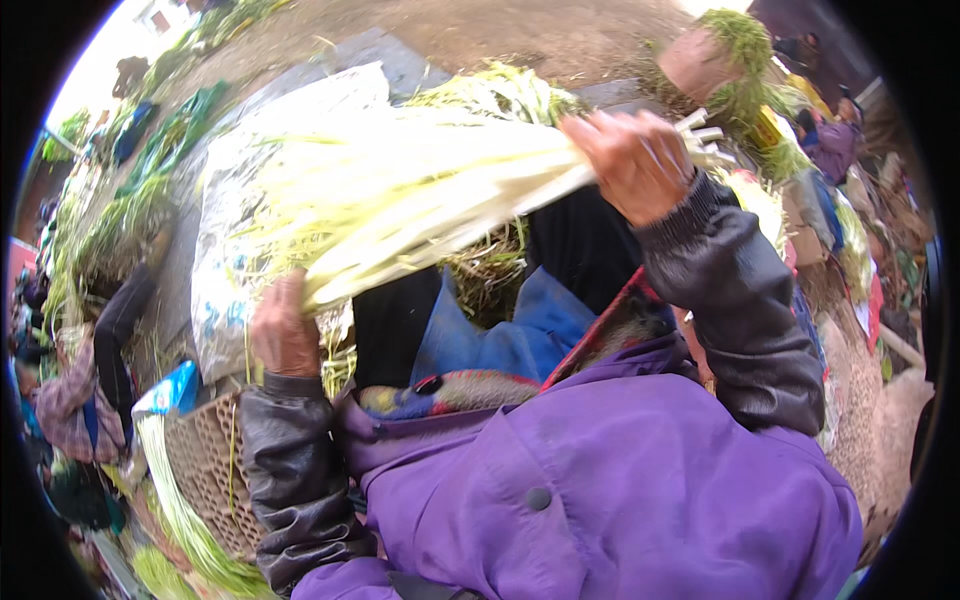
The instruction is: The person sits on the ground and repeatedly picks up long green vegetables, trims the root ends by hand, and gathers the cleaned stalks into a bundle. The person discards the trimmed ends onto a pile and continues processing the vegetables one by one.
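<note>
A bundle of pale yellow leafy stalks, which look like blanched chives, stretches across the view in front of my lap. My right hand is closed around its white stem end, and cut stem tips stick out past the fist. At the lower left, my left hand grips leaves at the other end. Motion blurs both hands and the leaves. Beneath the bundle lies a white plastic sheet with faint blue print. More yellow stalks are heaped just beyond it.
Perforated bricks stand by my left arm, with a tied-looking bundle of long stalks against them. A person in a plaid top sits at left; another person is at far right. Green trimmings pile up at upper right.
</note>
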### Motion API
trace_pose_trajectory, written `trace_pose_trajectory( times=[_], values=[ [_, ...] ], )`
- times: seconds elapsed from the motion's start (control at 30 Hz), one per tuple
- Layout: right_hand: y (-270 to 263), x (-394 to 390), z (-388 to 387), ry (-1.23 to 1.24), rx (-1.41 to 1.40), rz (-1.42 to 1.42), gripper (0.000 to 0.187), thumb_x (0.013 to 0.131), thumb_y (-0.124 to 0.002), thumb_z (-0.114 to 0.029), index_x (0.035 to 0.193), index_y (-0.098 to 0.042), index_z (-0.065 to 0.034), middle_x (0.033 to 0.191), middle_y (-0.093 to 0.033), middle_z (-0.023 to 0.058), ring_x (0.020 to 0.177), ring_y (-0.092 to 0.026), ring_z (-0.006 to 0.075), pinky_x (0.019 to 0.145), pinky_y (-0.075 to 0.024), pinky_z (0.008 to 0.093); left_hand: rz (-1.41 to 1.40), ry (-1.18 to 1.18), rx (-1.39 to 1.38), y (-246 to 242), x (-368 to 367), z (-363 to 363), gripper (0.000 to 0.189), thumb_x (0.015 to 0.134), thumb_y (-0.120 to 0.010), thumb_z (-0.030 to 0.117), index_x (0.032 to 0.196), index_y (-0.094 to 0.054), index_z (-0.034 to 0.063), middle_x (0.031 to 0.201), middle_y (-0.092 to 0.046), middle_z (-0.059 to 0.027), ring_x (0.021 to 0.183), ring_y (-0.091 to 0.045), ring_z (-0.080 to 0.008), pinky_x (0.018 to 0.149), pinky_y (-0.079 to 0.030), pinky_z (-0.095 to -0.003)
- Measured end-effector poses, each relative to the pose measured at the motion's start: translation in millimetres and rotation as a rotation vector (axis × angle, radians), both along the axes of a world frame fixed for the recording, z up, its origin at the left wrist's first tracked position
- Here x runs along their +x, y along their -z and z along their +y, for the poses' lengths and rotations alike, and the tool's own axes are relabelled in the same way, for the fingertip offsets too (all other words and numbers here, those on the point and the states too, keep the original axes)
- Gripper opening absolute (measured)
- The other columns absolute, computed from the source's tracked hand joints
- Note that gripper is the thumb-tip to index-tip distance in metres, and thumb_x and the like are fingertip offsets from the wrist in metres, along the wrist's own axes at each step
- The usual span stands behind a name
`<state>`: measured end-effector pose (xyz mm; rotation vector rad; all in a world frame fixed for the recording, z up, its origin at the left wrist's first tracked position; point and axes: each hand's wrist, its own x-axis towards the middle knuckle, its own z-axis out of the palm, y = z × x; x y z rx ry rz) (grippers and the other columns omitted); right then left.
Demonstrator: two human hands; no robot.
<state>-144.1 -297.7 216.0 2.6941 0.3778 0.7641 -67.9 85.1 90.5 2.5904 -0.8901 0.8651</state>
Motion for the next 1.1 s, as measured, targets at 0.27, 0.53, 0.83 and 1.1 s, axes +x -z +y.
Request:
trace_pose_trajectory(
  times=[0.27,0.53,0.83,1.1],
  values=[
    [43.2,-26.2,-13.1,-0.009,0.015,-0.013,0.025,0.080,-0.058,-0.014,0.104,-0.063,-0.0093,0.077,-0.058,0.0028,0.070,-0.060,0.0192,0.060,-0.0441,0.0334,0.345,-0.224,-0.076,81.8,-43.3,73.1,0.024,0.086,-0.053,0.010,0.108,-0.061,0.0096,0.095,-0.066,-0.0125,0.083,-0.064,-0.0335,0.071,-0.050,-0.0408],
    [45.3,-38.8,-21.8,-0.010,0.042,-0.057,0.029,0.078,-0.059,-0.011,0.106,-0.062,-0.0083,0.079,-0.059,0.0036,0.071,-0.060,0.0196,0.061,-0.0439,0.0341,0.644,-0.489,0.070,119.6,-53.3,151.8,0.021,0.088,-0.050,0.007,0.103,-0.062,0.0153,0.094,-0.067,-0.0136,0.085,-0.064,-0.0352,0.068,-0.051,-0.0407],
    [40.3,-43.4,-13.5,-0.060,0.018,-0.121,0.035,0.075,-0.061,-0.010,0.109,-0.064,-0.0062,0.088,-0.062,0.0049,0.075,-0.062,0.0196,0.067,-0.0471,0.0332,0.440,-0.222,-0.174,1.2,-22.5,66.9,0.018,0.087,-0.059,0.005,0.105,-0.062,0.0034,0.095,-0.065,-0.0154,0.083,-0.065,-0.0296,0.073,-0.051,-0.0363],
    [36.8,-45.7,-12.4,-0.083,0.010,-0.162,0.036,0.073,-0.061,-0.011,0.109,-0.065,-0.0066,0.090,-0.062,0.0043,0.075,-0.061,0.0186,0.069,-0.0476,0.0333,0.095,0.359,-0.243,-61.6,18.3,-98.3,0.020,0.082,-0.065,0.004,0.102,-0.065,0.0054,0.099,-0.064,-0.0106,0.095,-0.060,-0.0287,0.082,-0.048,-0.0370]
  ],
)
